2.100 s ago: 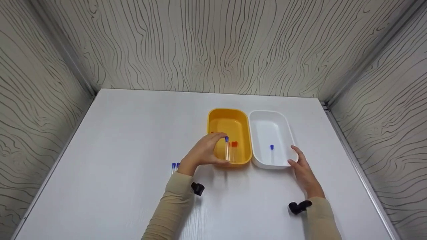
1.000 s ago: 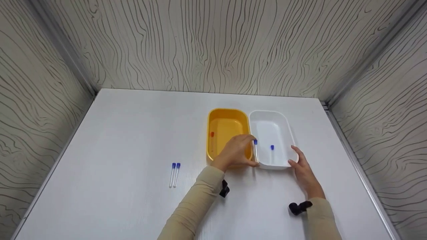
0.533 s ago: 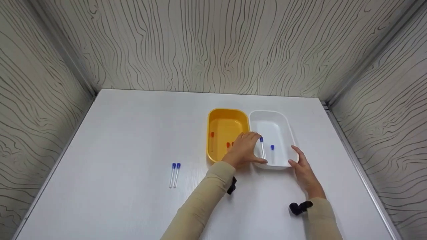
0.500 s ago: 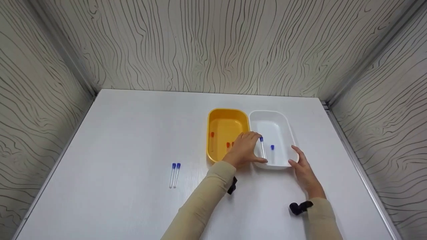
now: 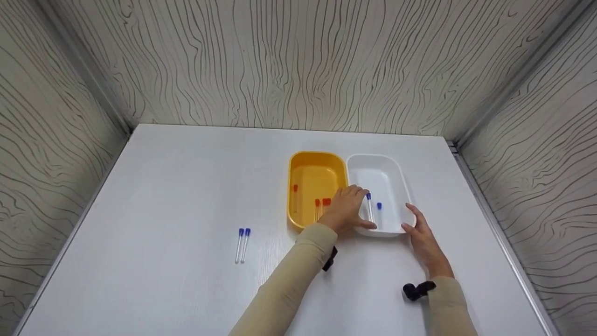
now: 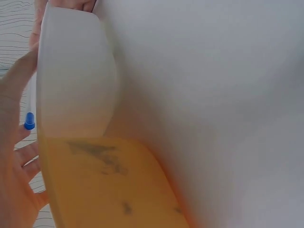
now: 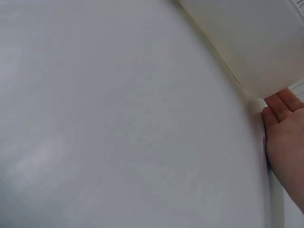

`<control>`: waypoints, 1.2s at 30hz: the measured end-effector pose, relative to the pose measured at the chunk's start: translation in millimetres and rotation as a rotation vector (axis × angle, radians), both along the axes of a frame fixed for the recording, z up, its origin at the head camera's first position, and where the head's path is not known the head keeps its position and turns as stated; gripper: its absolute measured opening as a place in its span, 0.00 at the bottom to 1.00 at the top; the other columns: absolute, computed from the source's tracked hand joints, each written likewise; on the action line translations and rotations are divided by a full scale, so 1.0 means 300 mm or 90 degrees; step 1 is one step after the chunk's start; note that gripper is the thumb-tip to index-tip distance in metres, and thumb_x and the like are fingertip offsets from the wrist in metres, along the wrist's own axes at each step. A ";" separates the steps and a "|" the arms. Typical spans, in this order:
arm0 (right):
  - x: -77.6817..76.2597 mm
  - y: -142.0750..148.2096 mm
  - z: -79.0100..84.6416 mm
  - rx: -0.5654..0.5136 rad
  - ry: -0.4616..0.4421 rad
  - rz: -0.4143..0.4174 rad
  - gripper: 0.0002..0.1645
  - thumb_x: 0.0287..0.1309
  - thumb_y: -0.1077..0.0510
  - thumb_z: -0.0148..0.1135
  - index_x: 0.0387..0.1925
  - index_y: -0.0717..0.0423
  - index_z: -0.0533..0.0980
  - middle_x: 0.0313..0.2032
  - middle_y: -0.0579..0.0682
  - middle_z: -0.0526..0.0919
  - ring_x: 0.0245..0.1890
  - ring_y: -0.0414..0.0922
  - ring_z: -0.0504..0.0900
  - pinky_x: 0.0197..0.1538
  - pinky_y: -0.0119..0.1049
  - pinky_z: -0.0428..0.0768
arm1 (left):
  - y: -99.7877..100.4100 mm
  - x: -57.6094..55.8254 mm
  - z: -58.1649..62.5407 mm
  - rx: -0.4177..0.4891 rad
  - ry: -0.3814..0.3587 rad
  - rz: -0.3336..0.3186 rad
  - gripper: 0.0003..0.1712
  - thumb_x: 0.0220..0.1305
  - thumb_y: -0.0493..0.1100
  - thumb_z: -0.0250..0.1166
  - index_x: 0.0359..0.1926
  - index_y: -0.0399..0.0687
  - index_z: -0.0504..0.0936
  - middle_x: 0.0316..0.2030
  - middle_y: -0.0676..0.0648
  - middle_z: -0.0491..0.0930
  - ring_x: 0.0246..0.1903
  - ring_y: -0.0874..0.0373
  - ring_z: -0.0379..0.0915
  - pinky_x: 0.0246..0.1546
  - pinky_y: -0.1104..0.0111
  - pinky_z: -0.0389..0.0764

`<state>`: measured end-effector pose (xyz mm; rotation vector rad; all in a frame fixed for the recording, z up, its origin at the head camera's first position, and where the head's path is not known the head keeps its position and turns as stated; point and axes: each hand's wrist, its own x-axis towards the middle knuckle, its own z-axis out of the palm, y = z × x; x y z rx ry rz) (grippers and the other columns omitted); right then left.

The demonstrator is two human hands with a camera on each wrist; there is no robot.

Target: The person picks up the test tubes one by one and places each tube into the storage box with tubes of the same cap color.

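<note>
My left hand [image 5: 345, 210] pinches a blue-capped test tube [image 5: 370, 208] between thumb and fingers, over the near left part of the white bin [image 5: 380, 175]. In the left wrist view its blue cap [image 6: 29, 121] shows beside the fingers, beyond the bins' near walls. A second blue-capped test tube [image 5: 379, 214] lies inside the white bin. At that bin's near right corner, my right hand [image 5: 425, 242] grips the rim, thumb and fingers on either side of the corner. The yellow bin [image 5: 317, 170], with several red-capped test tubes [image 5: 317, 210] in it, is partly hidden by my left hand.
Two more blue-capped test tubes [image 5: 242, 246] lie side by side on the white table [image 5: 186, 196], left of the yellow bin. Both bins stand against each other. Patterned panels [image 5: 289, 65] rise behind the table and at its sides.
My left hand has carried the blue-capped test tube rightward from over the yellow bin to the white bin, lately only slightly further right. My right hand has stayed at the white bin's corner.
</note>
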<state>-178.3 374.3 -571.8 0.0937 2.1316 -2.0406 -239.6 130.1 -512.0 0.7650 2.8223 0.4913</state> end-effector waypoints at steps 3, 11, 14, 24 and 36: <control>-0.003 0.000 -0.005 -0.016 0.013 -0.002 0.40 0.69 0.65 0.47 0.75 0.49 0.42 0.77 0.48 0.23 0.77 0.50 0.22 0.78 0.54 0.28 | 0.003 -0.002 -0.005 0.005 -0.002 -0.001 0.52 0.47 0.74 0.65 0.71 0.60 0.61 0.71 0.55 0.63 0.73 0.58 0.55 0.77 0.60 0.54; -0.004 -0.004 -0.005 -0.027 0.030 -0.006 0.40 0.68 0.67 0.47 0.74 0.53 0.43 0.77 0.49 0.22 0.77 0.51 0.20 0.78 0.53 0.27 | 0.005 -0.007 -0.010 0.017 -0.017 0.010 0.52 0.47 0.72 0.67 0.71 0.61 0.61 0.72 0.55 0.62 0.74 0.59 0.53 0.78 0.56 0.52; -0.003 -0.006 -0.002 -0.016 0.021 -0.006 0.40 0.68 0.66 0.47 0.75 0.52 0.42 0.77 0.48 0.22 0.77 0.50 0.21 0.79 0.51 0.28 | 0.008 -0.009 -0.013 0.008 -0.015 0.012 0.52 0.47 0.72 0.67 0.71 0.61 0.61 0.72 0.56 0.61 0.75 0.59 0.52 0.78 0.55 0.51; 0.003 -0.004 0.004 0.012 0.018 -0.004 0.40 0.69 0.64 0.47 0.75 0.51 0.43 0.77 0.46 0.22 0.77 0.49 0.21 0.78 0.56 0.29 | 0.004 -0.003 -0.013 0.020 -0.006 0.013 0.51 0.48 0.71 0.66 0.71 0.60 0.62 0.72 0.55 0.62 0.75 0.59 0.52 0.77 0.55 0.53; -0.008 -0.002 -0.008 0.009 0.029 -0.007 0.40 0.68 0.67 0.47 0.74 0.54 0.42 0.77 0.48 0.22 0.77 0.50 0.20 0.78 0.56 0.29 | -0.010 0.000 -0.023 0.020 0.032 -0.025 0.47 0.53 0.72 0.62 0.70 0.60 0.62 0.70 0.54 0.65 0.75 0.57 0.52 0.77 0.59 0.55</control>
